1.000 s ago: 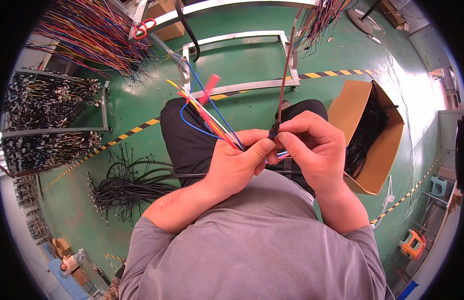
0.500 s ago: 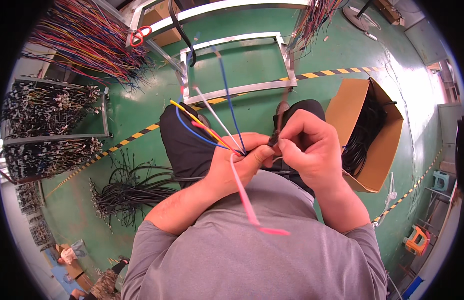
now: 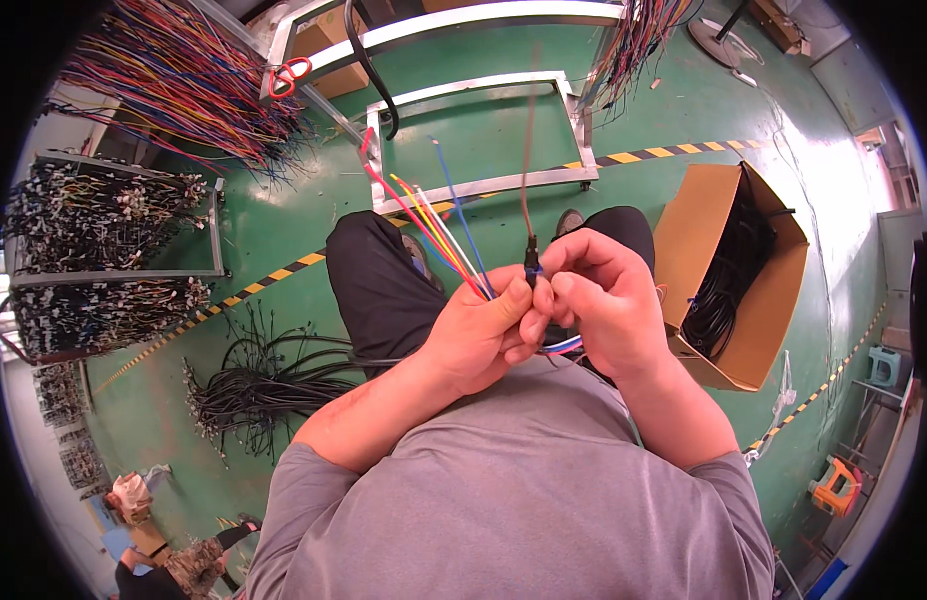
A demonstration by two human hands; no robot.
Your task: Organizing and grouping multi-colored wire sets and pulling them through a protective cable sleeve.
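Left hand [image 3: 480,335] closed on fan of coloured wires [image 3: 433,225] rising above it – right hand [image 3: 603,300] touching alongside, pinching brown wire [image 3: 528,150] at small black connector [image 3: 531,270] – both over lap, cardboard box [image 3: 748,345] to right.

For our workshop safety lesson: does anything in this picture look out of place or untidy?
Yes. A heap of black cables sprawls loose on the green floor beside the person's leg, across the striped line. The hands, left and right, hold coloured wires fanned unevenly.
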